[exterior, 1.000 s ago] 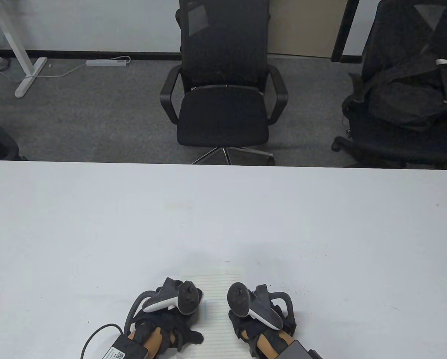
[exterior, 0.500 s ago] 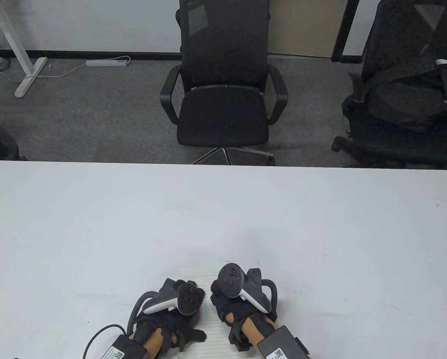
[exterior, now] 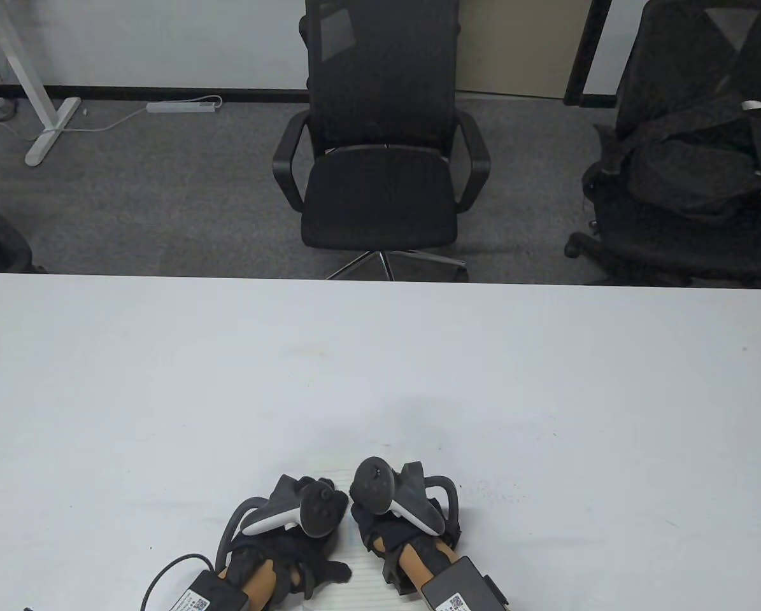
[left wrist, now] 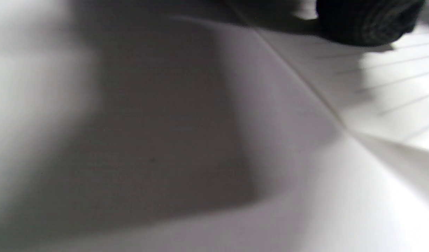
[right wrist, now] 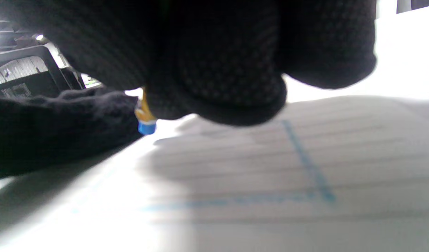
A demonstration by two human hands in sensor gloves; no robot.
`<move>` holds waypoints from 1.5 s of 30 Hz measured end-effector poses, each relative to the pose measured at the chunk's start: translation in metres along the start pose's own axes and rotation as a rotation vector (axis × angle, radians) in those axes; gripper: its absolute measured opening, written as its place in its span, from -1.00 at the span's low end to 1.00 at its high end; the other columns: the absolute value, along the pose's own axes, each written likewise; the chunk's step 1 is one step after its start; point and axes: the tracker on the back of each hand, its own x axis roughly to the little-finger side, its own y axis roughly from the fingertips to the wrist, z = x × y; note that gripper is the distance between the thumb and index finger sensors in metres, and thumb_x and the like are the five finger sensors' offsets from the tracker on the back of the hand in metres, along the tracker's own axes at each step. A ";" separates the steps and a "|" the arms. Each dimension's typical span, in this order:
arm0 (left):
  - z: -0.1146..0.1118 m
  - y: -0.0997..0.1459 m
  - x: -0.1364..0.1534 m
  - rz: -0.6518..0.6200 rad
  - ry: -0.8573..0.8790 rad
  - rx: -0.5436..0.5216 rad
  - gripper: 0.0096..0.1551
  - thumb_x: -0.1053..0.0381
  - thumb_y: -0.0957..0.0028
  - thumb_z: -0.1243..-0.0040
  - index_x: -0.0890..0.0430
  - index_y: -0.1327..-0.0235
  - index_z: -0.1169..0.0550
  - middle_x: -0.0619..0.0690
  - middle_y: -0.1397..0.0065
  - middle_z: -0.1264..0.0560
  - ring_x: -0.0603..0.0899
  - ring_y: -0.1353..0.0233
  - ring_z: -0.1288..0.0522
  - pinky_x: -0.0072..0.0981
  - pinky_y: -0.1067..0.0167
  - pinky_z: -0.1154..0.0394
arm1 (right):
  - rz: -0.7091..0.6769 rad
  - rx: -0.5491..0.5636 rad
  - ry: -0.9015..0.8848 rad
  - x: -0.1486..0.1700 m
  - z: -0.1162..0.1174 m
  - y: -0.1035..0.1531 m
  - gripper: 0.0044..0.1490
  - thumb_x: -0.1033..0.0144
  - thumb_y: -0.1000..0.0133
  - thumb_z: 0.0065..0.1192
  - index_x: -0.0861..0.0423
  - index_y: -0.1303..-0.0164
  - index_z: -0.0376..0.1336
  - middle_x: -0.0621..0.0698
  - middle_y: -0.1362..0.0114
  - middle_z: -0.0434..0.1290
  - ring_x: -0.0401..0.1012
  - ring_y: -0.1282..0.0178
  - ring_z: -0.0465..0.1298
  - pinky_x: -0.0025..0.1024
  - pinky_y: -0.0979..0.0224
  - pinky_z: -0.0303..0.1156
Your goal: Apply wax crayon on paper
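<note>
A sheet of lined paper point(exterior: 337, 477) lies at the table's near edge, mostly covered by both hands. My left hand point(exterior: 307, 560) rests on the paper's left part; in the left wrist view one gloved fingertip point(left wrist: 368, 21) touches the sheet point(left wrist: 392, 87). My right hand point(exterior: 370, 519) grips a crayon with a yellow wrapper and a blue tip point(right wrist: 146, 120), held close above the paper point(right wrist: 256, 168) beside the left hand. Two blue crayon lines point(right wrist: 307, 162) meet at a corner on the sheet.
The white table point(exterior: 380, 369) stretches away beyond the hands. A black office chair point(exterior: 380, 191) stands behind its far edge, and another chair with a dark bag point(exterior: 686, 172) is at the back right. Cables run from both wrists off the bottom edge.
My right hand has moved left across the paper until its tracker is next to the left one. The left hand has stayed in place.
</note>
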 end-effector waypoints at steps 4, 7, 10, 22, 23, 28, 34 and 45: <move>0.000 0.000 0.000 0.001 0.000 0.001 0.30 -0.60 0.14 -0.12 -0.17 -0.54 0.30 -0.13 -0.59 0.46 0.17 -0.65 0.44 0.30 -0.49 0.31 | -0.026 -0.027 0.014 -0.005 0.003 -0.001 -0.49 0.12 0.15 0.42 -0.03 -0.01 0.47 0.03 0.08 0.65 -0.21 0.34 0.66 -0.18 0.07 0.65; 0.000 0.001 0.001 -0.001 0.005 -0.001 0.30 -0.60 0.14 -0.12 -0.17 -0.54 0.31 -0.13 -0.59 0.46 0.17 -0.65 0.44 0.30 -0.49 0.31 | -0.071 -0.129 0.037 -0.007 0.002 -0.001 -0.50 0.12 0.14 0.41 -0.03 -0.01 0.46 0.03 0.07 0.65 -0.21 0.32 0.66 -0.17 0.05 0.64; 0.000 0.000 0.001 0.000 0.006 0.003 0.30 -0.60 0.15 -0.12 -0.18 -0.54 0.31 -0.13 -0.59 0.47 0.17 -0.65 0.45 0.31 -0.48 0.31 | -0.058 -0.087 0.024 -0.006 0.003 -0.002 -0.50 0.12 0.13 0.40 -0.04 -0.02 0.46 0.02 0.06 0.65 -0.21 0.32 0.66 -0.18 0.05 0.64; -0.001 0.000 0.001 0.003 0.012 0.013 0.30 -0.60 0.14 -0.11 -0.18 -0.53 0.32 -0.14 -0.58 0.48 0.16 -0.64 0.47 0.31 -0.48 0.33 | -0.078 -0.024 0.042 -0.006 0.004 -0.001 -0.50 0.11 0.13 0.39 -0.07 -0.02 0.46 0.01 0.05 0.65 -0.21 0.30 0.66 -0.18 0.04 0.64; -0.001 0.000 0.001 0.002 0.012 0.013 0.30 -0.60 0.14 -0.11 -0.18 -0.53 0.32 -0.14 -0.58 0.48 0.16 -0.64 0.47 0.31 -0.48 0.33 | -0.078 0.004 0.047 -0.006 0.005 -0.001 -0.50 0.11 0.14 0.39 -0.07 -0.01 0.46 0.00 0.05 0.65 -0.22 0.31 0.67 -0.19 0.05 0.64; -0.001 0.000 0.001 0.003 0.011 0.016 0.30 -0.60 0.14 -0.11 -0.18 -0.53 0.33 -0.14 -0.57 0.49 0.16 -0.64 0.47 0.31 -0.48 0.33 | -0.130 -0.167 0.040 -0.007 0.002 -0.003 -0.51 0.12 0.13 0.39 -0.06 -0.02 0.46 0.01 0.05 0.65 -0.21 0.30 0.67 -0.17 0.03 0.64; -0.001 0.000 0.001 0.005 0.013 0.019 0.30 -0.60 0.14 -0.11 -0.18 -0.52 0.33 -0.14 -0.57 0.49 0.16 -0.64 0.47 0.32 -0.48 0.33 | -0.075 -0.005 0.053 -0.006 0.005 -0.004 -0.50 0.11 0.13 0.39 -0.08 -0.03 0.46 -0.01 0.04 0.65 -0.21 0.29 0.67 -0.18 0.03 0.63; -0.001 0.000 0.001 0.010 0.012 0.021 0.30 -0.60 0.14 -0.11 -0.19 -0.52 0.33 -0.14 -0.57 0.49 0.16 -0.64 0.47 0.32 -0.48 0.33 | -0.067 -0.025 0.038 -0.007 0.005 -0.006 -0.50 0.11 0.13 0.38 -0.08 -0.02 0.46 -0.01 0.04 0.65 -0.21 0.29 0.67 -0.18 0.03 0.63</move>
